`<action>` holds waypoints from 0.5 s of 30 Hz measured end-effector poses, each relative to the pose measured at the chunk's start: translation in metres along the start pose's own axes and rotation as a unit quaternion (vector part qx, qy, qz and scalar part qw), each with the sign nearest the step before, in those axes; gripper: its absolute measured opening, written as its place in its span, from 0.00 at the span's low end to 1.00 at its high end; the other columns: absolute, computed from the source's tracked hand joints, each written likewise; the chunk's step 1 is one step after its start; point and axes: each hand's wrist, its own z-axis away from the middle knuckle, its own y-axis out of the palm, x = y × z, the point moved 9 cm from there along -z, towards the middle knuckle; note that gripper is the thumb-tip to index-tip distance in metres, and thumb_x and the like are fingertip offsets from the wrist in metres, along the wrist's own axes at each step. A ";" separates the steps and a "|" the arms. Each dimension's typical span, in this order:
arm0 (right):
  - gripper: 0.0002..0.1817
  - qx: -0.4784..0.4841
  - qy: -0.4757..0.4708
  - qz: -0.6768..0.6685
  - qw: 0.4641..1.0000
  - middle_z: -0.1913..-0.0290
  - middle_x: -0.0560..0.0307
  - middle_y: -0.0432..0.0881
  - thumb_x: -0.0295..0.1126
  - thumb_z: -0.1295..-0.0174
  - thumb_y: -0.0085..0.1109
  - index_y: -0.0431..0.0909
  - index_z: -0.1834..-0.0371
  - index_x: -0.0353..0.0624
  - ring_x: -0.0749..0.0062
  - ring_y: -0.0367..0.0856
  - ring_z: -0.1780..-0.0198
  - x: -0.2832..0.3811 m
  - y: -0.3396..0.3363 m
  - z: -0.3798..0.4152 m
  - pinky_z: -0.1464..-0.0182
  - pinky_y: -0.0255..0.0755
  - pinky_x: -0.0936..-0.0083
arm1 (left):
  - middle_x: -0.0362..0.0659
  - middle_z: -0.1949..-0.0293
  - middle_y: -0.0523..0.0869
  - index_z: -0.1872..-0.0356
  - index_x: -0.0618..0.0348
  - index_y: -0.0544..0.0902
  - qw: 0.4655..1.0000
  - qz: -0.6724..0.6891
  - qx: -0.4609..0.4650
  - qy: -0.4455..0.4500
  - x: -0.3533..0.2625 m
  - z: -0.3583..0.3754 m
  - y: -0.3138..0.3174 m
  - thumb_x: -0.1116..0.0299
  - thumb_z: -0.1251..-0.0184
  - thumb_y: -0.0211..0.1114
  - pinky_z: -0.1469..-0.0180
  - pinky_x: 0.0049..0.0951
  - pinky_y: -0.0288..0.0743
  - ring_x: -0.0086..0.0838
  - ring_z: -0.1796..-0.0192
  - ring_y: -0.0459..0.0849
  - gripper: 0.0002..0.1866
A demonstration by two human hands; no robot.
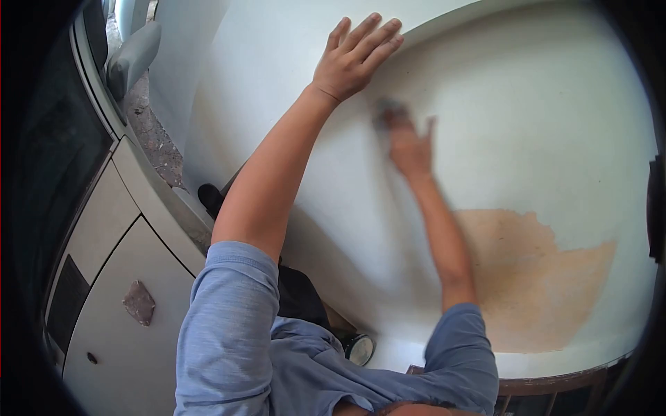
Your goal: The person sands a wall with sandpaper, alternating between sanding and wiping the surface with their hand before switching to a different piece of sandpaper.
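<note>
My left hand (350, 62) lies against the pale wall (548, 104) at the top, fingers spread and nothing held. Lower and to the right, my right hand (411, 147) is at the wall's surface, smeared by motion. At its fingertips is a small dark grey piece (390, 112), too blurred to name its kind. The thumb of this hand stands out to the side. Under my right forearm, the wall shows a bare tan patch (534, 284) with ragged edges.
A light-coloured car (139, 347) with a side mirror (132, 61) stands close on my left. Low near my body is a round tin (359, 349). A brown railing (555, 390) runs along the bottom right. Rubble ground (156, 139) shows between car and wall.
</note>
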 end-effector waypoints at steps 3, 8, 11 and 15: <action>0.25 -0.154 0.163 0.205 0.953 0.31 0.64 0.73 0.31 0.33 0.49 0.71 0.32 0.51 0.60 0.63 0.26 -0.149 -0.094 -0.013 0.31 0.45 0.27 | 0.29 0.32 0.74 0.39 0.38 0.76 1.000 0.005 -0.002 -0.006 0.000 -0.002 -0.002 0.79 0.35 0.56 0.27 0.41 0.56 0.26 0.29 0.69 0.26; 0.20 -0.256 0.339 0.165 0.890 0.36 0.62 0.77 0.37 0.27 0.43 0.72 0.34 0.52 0.61 0.71 0.33 -0.186 -0.124 -0.034 0.33 0.49 0.30 | 0.30 0.32 0.74 0.38 0.38 0.76 0.999 0.032 -0.005 -0.009 0.000 -0.001 -0.001 0.80 0.36 0.57 0.27 0.41 0.56 0.27 0.29 0.69 0.27; 0.24 -0.059 0.031 -0.079 0.995 0.34 0.53 0.75 0.29 0.37 0.49 0.74 0.36 0.48 0.63 0.70 0.32 0.008 0.012 -0.046 0.29 0.51 0.37 | 0.33 0.32 0.75 0.37 0.42 0.75 0.999 0.024 -0.006 0.023 0.000 -0.001 -0.005 0.79 0.35 0.57 0.27 0.42 0.56 0.30 0.29 0.70 0.26; 0.20 -0.044 0.015 -0.273 0.961 0.38 0.56 0.79 0.25 0.37 0.49 0.79 0.41 0.49 0.63 0.70 0.31 0.051 -0.017 -0.014 0.28 0.54 0.41 | 0.37 0.31 0.73 0.38 0.47 0.77 0.998 0.054 0.001 0.012 0.003 0.001 -0.001 0.78 0.34 0.54 0.26 0.48 0.52 0.33 0.27 0.67 0.23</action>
